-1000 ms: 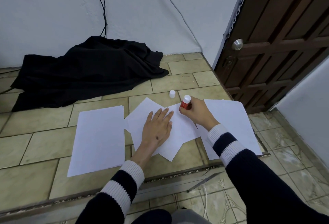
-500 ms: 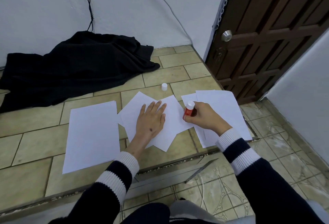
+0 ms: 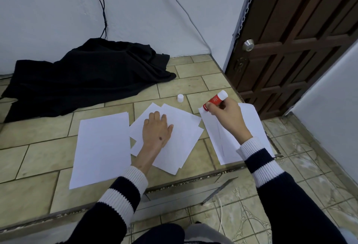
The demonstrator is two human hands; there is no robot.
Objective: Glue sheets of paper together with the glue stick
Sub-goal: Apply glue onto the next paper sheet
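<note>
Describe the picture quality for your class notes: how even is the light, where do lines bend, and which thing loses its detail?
Head view: soft, even light, only faint shadows under the left hand and white sheets; wide-angle lens bows the door frame and floor tiles; the black cloth is too dark to show folds clearly.

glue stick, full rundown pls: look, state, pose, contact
The glue stick is a short red tube, plastic by the look, with white print and a white end pointing up and away. The right hand grips its lower part, holding it tilted above the corner of the right-hand paper. A small white cap stands apart on the tiles.
</note>
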